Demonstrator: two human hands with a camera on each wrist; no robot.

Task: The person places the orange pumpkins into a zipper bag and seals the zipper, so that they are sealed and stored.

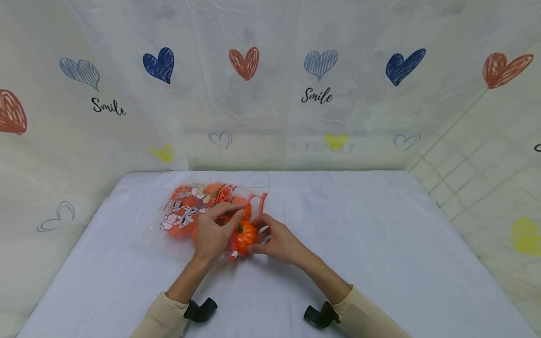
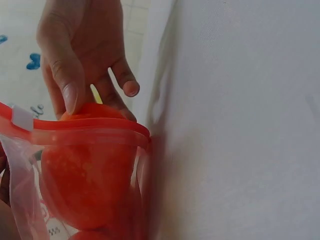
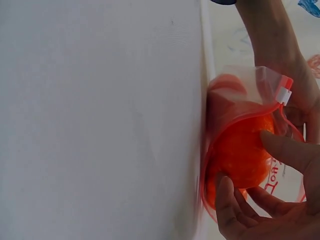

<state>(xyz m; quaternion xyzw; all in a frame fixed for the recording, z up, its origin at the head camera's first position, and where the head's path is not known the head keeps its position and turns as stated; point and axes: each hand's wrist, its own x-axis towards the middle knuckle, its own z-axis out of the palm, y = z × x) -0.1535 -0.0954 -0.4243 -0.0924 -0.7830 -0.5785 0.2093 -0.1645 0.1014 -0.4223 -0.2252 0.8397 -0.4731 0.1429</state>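
Note:
A clear plastic bag with cartoon prints and a red zip edge lies on the table, several orange pumpkins showing through its film. At its mouth sits a small orange toy pumpkin with a green stem. My right hand grips this pumpkin, thumb on one side and fingers on the other, as the right wrist view shows on the pumpkin. Over the bag's upper side, my left hand pinches the bag near its opening; its fingertips are partly hidden. A white slider sits on the red zip.
A white cloth covers the table. Behind it hangs a pale curtain printed with hearts and words. Each wrist carries a black camera mount.

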